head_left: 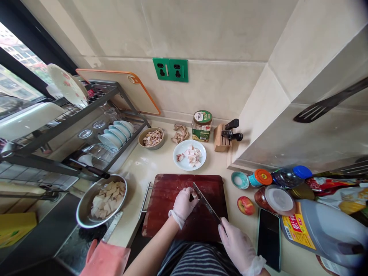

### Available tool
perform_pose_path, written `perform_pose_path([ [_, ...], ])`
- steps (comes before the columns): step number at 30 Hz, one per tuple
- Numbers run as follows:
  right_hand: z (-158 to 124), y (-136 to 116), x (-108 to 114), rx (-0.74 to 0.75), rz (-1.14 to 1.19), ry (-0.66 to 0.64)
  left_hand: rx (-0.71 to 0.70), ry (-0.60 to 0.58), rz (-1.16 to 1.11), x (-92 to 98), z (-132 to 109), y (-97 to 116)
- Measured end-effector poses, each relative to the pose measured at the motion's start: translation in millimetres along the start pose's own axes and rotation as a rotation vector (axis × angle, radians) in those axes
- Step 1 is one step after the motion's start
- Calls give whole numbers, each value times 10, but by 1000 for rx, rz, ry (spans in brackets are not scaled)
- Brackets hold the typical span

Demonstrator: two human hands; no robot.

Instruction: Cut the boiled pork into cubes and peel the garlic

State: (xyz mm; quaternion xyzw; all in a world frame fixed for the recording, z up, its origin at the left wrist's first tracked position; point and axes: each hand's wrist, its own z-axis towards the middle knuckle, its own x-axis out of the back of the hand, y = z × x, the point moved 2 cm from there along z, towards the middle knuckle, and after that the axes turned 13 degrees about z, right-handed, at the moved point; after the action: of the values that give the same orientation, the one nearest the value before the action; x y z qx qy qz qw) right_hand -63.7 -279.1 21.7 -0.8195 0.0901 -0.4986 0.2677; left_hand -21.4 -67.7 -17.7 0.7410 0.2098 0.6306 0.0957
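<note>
My left hand (184, 204), in a clear disposable glove, has its fingers curled round a small pinkish-brown piece of food (194, 193) over the dark red cutting board (166, 191). My right hand (237, 243), gloved too, grips the handle of a kitchen knife (207, 205). Its blade points up and left, with the tip beside the piece and close to my left fingertips. Whether the edge touches the piece I cannot tell. Beyond the board lies a white plate (181, 147) with pale pink-white cut pieces (193, 156) and a darker bit at its left.
Behind the plate are a garlic bowl (140, 142), ginger (180, 134), a green-labelled jar (201, 126) and a knife block (220, 138). A metal bowl (83, 220) of pale slices stands left. An apple (245, 206), phone (269, 239) and large jug (327, 226) line the right.
</note>
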Motion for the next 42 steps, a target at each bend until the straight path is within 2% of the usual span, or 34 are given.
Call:
perform_pose_path([
  [8,69,-77,-30,52,-292,-3,-47,-48,192,-22,52,34],
  [15,463,-320,-42,11,-208,-121,-75,-90,219,-16,78,75],
  [19,617,-362,-86,-29,-140,-135,-57,-95,196,-24,67,56],
  [24,479,-226,61,-71,-1,-148,10,-76,148,-20,39,16],
  [31,200,-152,142,-74,8,-136,72,-36,151,-34,24,-15],
  [37,230,-192,198,-98,-44,-197,20,-38,142,-36,24,-19],
  [42,343,-281,275,-89,-96,-258,-33,-87,179,-32,66,0],
])
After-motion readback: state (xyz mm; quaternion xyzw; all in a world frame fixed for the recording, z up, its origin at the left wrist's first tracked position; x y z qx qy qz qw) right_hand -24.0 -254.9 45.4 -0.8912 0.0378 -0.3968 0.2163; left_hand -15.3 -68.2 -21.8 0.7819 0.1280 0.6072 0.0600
